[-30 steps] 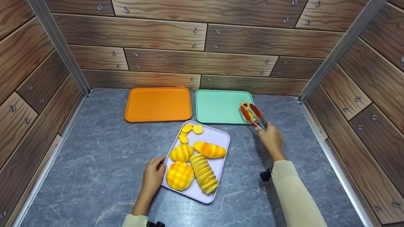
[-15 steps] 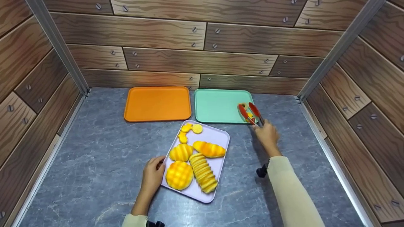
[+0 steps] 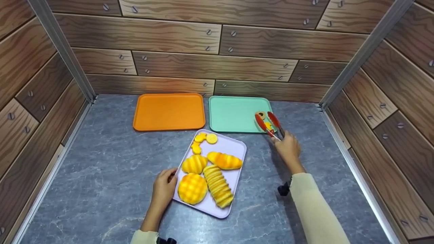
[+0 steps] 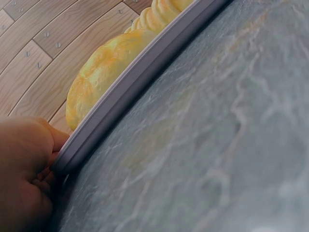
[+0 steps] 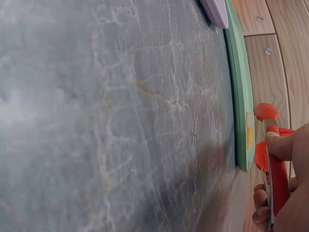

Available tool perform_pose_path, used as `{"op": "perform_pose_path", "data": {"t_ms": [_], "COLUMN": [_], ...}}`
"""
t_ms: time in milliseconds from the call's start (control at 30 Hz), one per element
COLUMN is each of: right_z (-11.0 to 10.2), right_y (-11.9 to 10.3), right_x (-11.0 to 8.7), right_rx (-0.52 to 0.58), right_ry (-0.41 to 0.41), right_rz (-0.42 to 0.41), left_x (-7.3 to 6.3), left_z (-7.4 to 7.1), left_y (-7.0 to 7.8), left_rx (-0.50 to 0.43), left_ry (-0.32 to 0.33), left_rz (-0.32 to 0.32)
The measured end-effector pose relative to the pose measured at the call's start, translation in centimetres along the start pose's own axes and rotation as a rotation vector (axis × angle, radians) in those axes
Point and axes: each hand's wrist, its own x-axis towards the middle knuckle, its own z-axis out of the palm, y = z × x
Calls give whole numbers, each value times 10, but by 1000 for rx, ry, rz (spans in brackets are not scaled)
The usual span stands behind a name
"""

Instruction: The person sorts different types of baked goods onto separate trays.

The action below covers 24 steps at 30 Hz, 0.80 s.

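My right hand (image 3: 287, 145) grips red-tipped tongs (image 3: 262, 122) over the right end of the mint-green tray (image 3: 234, 113). The tongs' jaws stand apart. A round cookie with a dark centre (image 3: 260, 114) lies by the tips, and a small yellow piece (image 3: 267, 125) shows between the arms; something red there is partly hidden. In the right wrist view the tongs' handle (image 5: 279, 186) is in my palm. My left hand (image 3: 165, 185) holds the left edge of the lilac tray (image 3: 234, 145); in the left wrist view its fingers curl at the tray's corner.
On the lilac tray lie a round bun (image 3: 192, 188), a ridged long loaf (image 3: 218, 186), a croissant (image 3: 224, 160), a striped roll (image 3: 194, 164) and several small yellow pieces (image 3: 196, 148). An orange tray (image 3: 169, 112) stands at back left. Wood-patterned walls enclose the surface.
The tongs have shifted slightly left and down over the green tray. The round cookie, earlier up between the tips, now lies at the tray's right end. My left hand keeps its place.
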Motion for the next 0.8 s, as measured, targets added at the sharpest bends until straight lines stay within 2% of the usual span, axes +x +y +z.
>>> {"op": "perform_pose_path", "data": {"t_ms": [267,500,800], "right_z": [1,4,6], "right_y": [-8,-22,-46], "right_x": [-17,-39,-69], "right_rx": [-15,19,68], "right_ry": [-4,-12,-73], "right_rz": [-61,-136,-258], "left_x": [0,0,1], "left_z": [-1,-1,0], "left_y": [0,0,-1], "left_rx": [3,-2,2], "left_ry": [3,3,2], "left_rz": [14,14,11]}}
